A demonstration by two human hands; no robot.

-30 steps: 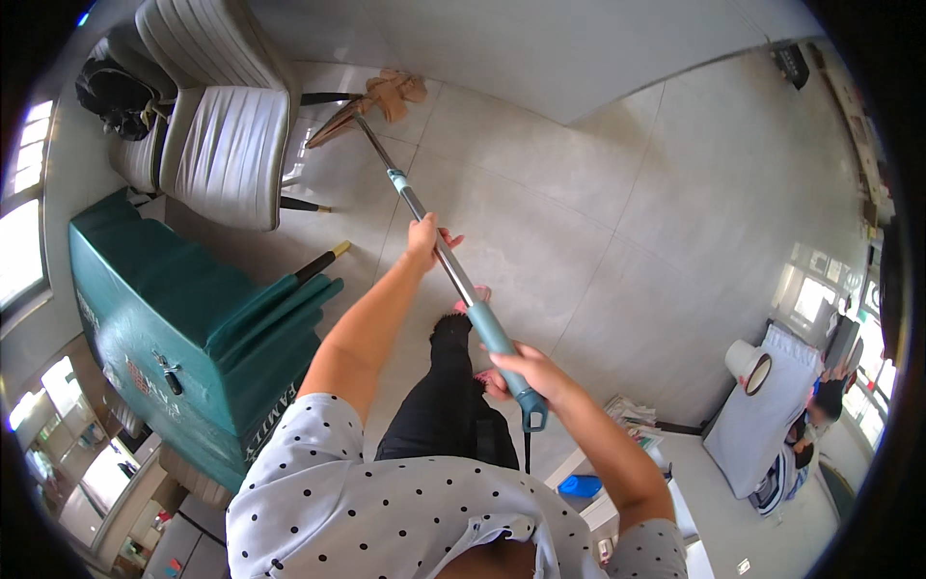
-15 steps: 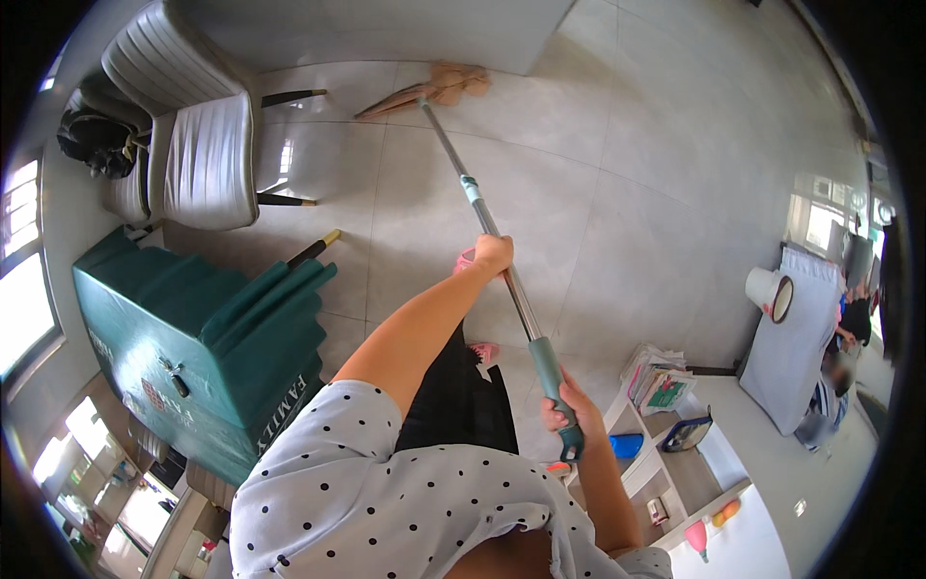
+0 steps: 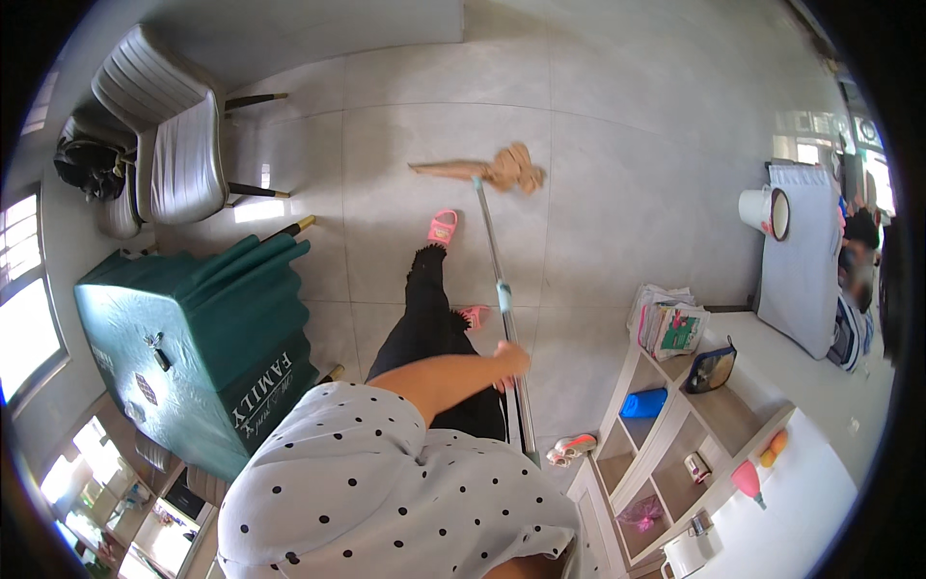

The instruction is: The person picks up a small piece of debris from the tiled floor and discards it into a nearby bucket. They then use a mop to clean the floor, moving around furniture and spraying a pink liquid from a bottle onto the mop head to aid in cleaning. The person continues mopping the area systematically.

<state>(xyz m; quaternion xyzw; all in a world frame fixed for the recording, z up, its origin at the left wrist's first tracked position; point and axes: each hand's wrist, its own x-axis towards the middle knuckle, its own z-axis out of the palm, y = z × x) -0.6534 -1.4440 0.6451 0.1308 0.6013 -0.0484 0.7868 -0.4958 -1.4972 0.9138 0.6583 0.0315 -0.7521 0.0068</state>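
Note:
My left hand (image 3: 512, 362) is closed around the lower silver part of a mop pole (image 3: 492, 236), just below a pale green joint. From there the pole runs away from me to the mop head, which lies on the tiled floor with a bunched brown cloth (image 3: 513, 168) on it. The cloth's left end is narrow and its right end crumpled. My body covers the near end of the pole, and my right hand is out of sight there. My feet, in pink sandals (image 3: 442, 228), stand just left of the pole.
At the left are grey padded chairs (image 3: 188, 159) and a table under a green cloth (image 3: 207, 333). An open shelf unit (image 3: 666, 454) stands near right, with shoes (image 3: 571, 449) beside it. A white bucket (image 3: 762, 212) and another person (image 3: 858, 261) are at the far right.
The mop head has come nearer and to the right, away from the wall. My left hand has drawn back toward my body with the pole. My right hand has gone out of view.

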